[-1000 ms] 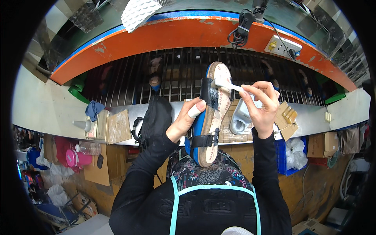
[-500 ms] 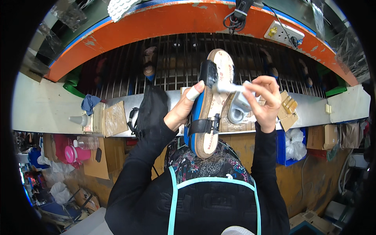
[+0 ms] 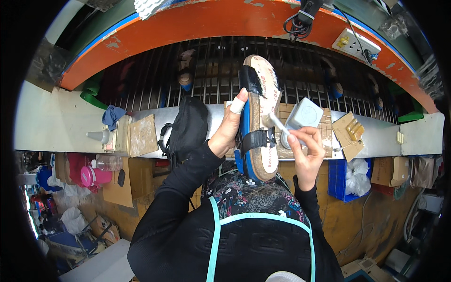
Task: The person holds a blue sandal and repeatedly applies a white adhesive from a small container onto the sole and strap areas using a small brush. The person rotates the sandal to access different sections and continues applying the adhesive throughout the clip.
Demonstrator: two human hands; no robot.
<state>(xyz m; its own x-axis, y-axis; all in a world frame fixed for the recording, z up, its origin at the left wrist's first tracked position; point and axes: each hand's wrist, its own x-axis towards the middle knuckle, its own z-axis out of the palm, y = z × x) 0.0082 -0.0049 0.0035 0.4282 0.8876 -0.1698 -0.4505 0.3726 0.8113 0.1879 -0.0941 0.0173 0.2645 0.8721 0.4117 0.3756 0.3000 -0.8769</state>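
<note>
- While one sandal [image 3: 271, 104] stands tilted up over the near edge of the desk [image 3: 214, 113], your left grip [image 3: 229, 126] is clamped on its left side; your thumb wears one white wrap [image 3: 237, 106].
- Your right grip [image 3: 307, 152] is pinched on one white-handled tool [image 3: 280, 126]; the tool's tip is blurred at the footbed, so you cannot tell whether it touches.
- You have two black straps [image 3: 255, 140] on this sandal, and at least three dim shoes [image 3: 185, 79] among the metal rods beyond.
- Just past your right hand sit one pale container [image 3: 306, 113] and a small pot, which your fingers partly cover.
- To your left lie one black bag [image 3: 189, 124], one blue cloth [image 3: 112, 116] and one grey cone [image 3: 97, 136]; to your right, one amber block [image 3: 354, 128] on cardboard.
- Reddish printed lettering runs along your sandal's footbed, partly blocked by the tool; raised lettering marks your black top [image 3: 268, 242].
</note>
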